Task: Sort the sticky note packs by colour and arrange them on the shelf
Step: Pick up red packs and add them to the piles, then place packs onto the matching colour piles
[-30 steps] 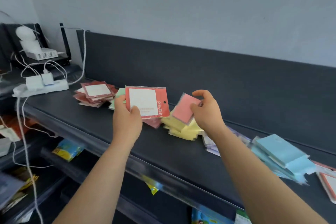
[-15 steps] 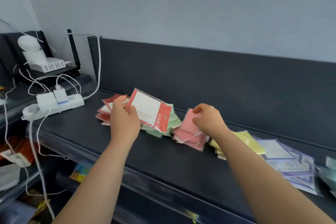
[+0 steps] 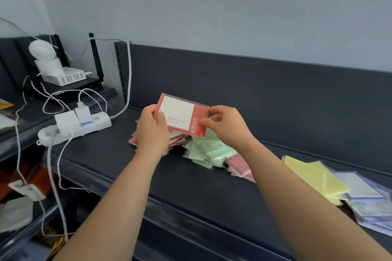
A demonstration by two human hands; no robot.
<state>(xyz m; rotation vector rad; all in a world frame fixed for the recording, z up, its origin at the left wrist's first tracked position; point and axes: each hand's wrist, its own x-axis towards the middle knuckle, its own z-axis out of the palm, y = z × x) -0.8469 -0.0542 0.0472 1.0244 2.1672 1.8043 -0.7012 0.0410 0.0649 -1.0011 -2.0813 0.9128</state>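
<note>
Now the red pack [image 3: 182, 116] hangs above the shelf [image 3: 106, 165], left hand [image 3: 153, 131] gripping its left edge, right hand [image 3: 228, 128] pinching the right. Best lower it square onto the red pile [image 3: 134, 140] beneath, clear of the green packs [image 3: 212, 152].

- red sticky note pack [image 3: 182, 117]: glossy clear plastic wrap, paper inside
- dark grey shelf [image 3: 118, 150]: matt, smooth, looks metal
- white power strip [image 3: 74, 127]: smooth plastic

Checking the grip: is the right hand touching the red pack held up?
Touching. The head view shows the right hand pinching the red pack at its right edge.
</note>
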